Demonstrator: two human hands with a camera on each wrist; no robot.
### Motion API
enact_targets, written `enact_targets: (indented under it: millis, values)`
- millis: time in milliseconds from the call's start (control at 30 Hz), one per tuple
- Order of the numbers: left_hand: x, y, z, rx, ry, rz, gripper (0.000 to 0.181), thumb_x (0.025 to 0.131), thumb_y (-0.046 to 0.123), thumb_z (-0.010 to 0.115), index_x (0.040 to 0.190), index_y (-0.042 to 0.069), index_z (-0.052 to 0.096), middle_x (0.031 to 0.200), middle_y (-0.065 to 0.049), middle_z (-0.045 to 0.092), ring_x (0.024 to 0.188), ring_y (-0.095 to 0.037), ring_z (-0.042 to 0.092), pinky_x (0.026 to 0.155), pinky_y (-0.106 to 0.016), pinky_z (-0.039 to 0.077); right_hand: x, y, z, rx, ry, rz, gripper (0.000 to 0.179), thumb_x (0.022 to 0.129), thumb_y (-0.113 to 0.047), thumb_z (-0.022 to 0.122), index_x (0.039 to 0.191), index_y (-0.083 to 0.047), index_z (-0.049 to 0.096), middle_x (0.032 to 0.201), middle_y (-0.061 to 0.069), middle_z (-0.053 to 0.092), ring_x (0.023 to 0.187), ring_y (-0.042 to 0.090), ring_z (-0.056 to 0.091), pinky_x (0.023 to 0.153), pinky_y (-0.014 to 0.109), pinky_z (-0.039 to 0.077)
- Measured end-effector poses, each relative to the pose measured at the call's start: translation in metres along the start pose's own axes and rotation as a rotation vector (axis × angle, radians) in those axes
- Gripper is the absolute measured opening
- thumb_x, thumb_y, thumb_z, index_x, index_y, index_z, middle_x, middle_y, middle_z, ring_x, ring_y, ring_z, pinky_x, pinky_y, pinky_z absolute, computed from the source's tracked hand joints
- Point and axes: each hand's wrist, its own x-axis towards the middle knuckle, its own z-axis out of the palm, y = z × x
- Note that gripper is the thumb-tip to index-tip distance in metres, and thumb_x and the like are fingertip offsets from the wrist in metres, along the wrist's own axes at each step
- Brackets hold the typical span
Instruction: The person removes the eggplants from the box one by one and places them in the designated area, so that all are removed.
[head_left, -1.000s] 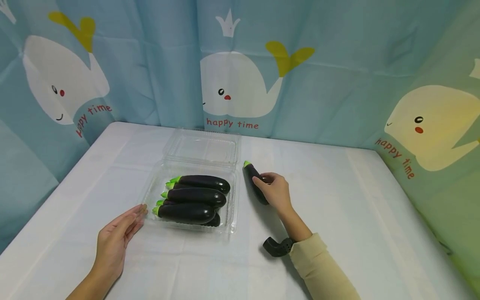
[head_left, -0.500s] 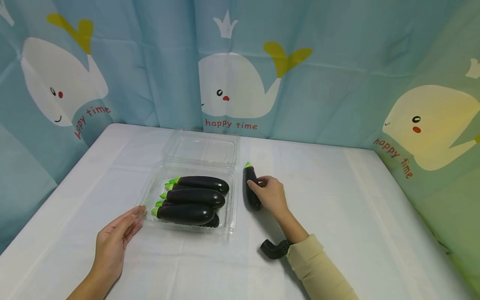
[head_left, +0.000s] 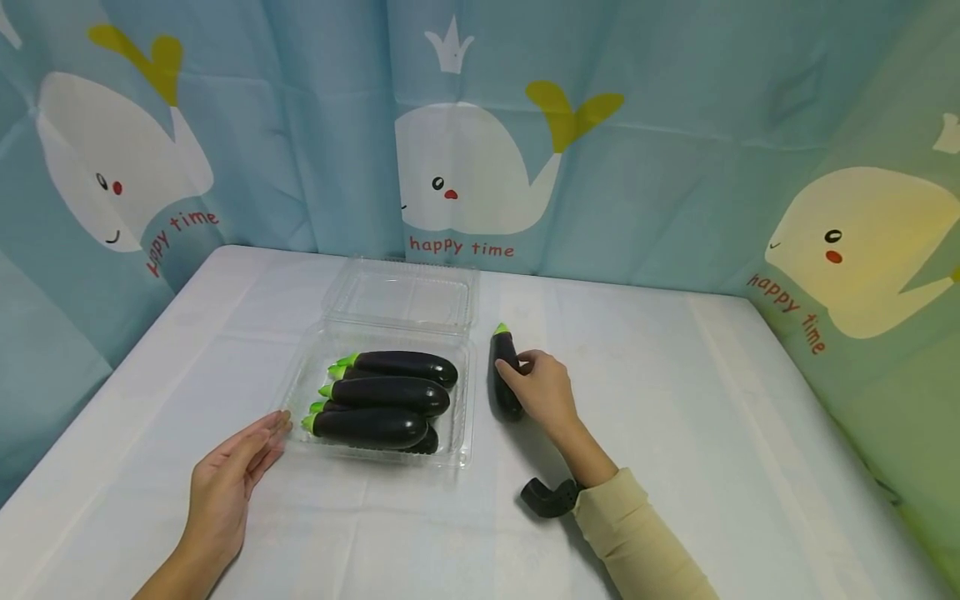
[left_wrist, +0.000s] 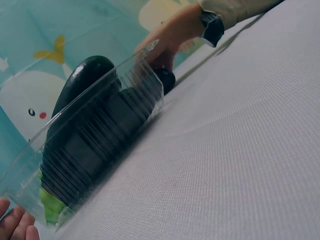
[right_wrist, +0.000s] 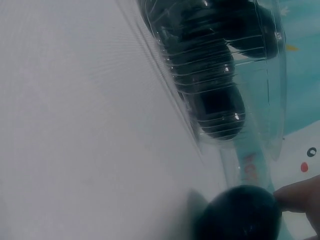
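Note:
A clear plastic clamshell box (head_left: pixel 467 417) lies with its lid (head_left: pixel 401 296) folded back. Inside it, several dark eggplants (head_left: pixel 390 392) with green stem ends are piled on one another, stems to the left. My left hand (head_left: pixel 228 479) pinches the box's near-left edge between thumb and fingers. To the right of the box, my right hand (head_left: pixel 546 392) grips another eggplant (head_left: pixel 506 348), its green tip pointing away from me. In the right wrist view, the rounded end of this eggplant (right_wrist: pixel 242 215) shows beside a fingertip. Whether it touches the table is hard to tell.
A white cloth (head_left: pixel 675 433) covers the table. Behind and at the sides hangs a blue-green curtain (head_left: pixel 322 150) with whale prints. A black curved device (head_left: pixel 550 498) sits at my right wrist beside the beige sleeve (head_left: pixel 641 533).
Over the first half second, the eggplant in my right hand turned from slanted to nearly straight away from me, and that hand shifted slightly left. My left hand stays at the box edge.

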Motion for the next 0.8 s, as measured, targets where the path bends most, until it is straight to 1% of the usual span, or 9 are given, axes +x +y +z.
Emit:
enact_targets:
  millis: [133,267,467,633,800]
  values:
    - [0.000,0.001,0.000,0.005,0.007,-0.006,0.024,0.095,0.009,0.051,0.114,0.001,0.063,0.110,0.001,0.065,0.102,-0.011,0.060,0.084,-0.022,0.048,0.000,0.000,-0.001,-0.012,0.005,-0.003,0.045,0.084,-0.032,0.065,0.105,0.008,0.061,0.081,0.014,0.066,0.065,0.021,0.062,0.053,0.030,0.053]
    - [0.000,0.001,0.000,-0.003,0.002,-0.003,0.024,0.095,0.009,0.051,0.114,0.000,0.063,0.110,0.001,0.065,0.102,-0.011,0.060,0.084,-0.023,0.048,0.000,-0.001,-0.001,-0.026,0.007,-0.001,0.048,0.084,-0.034,0.064,0.107,0.008,0.061,0.083,0.015,0.066,0.069,0.022,0.063,0.057,0.033,0.054]
    - [0.000,0.001,0.000,-0.019,-0.001,0.001,0.023,0.095,0.008,0.051,0.113,0.001,0.064,0.110,-0.001,0.065,0.101,-0.011,0.060,0.084,-0.023,0.048,0.001,0.000,-0.005,-0.006,0.018,-0.008,0.051,0.086,-0.035,0.062,0.110,0.009,0.059,0.089,0.017,0.066,0.077,0.026,0.064,0.064,0.037,0.055]
    - [0.000,0.002,0.001,-0.030,0.000,0.010,0.022,0.095,0.006,0.051,0.110,0.002,0.066,0.109,-0.002,0.065,0.101,-0.012,0.061,0.084,-0.023,0.048,0.005,-0.002,-0.015,0.033,0.058,-0.040,0.049,0.086,-0.034,0.063,0.112,0.009,0.059,0.092,0.018,0.066,0.082,0.027,0.063,0.068,0.038,0.054]
    - [0.000,0.002,0.002,-0.020,0.004,0.006,0.022,0.095,0.007,0.051,0.109,0.003,0.066,0.109,-0.001,0.065,0.100,-0.012,0.061,0.085,-0.023,0.048,0.006,-0.014,-0.031,0.105,0.122,-0.086,0.044,0.086,-0.031,0.064,0.111,0.006,0.061,0.096,0.017,0.065,0.088,0.028,0.062,0.071,0.041,0.053]
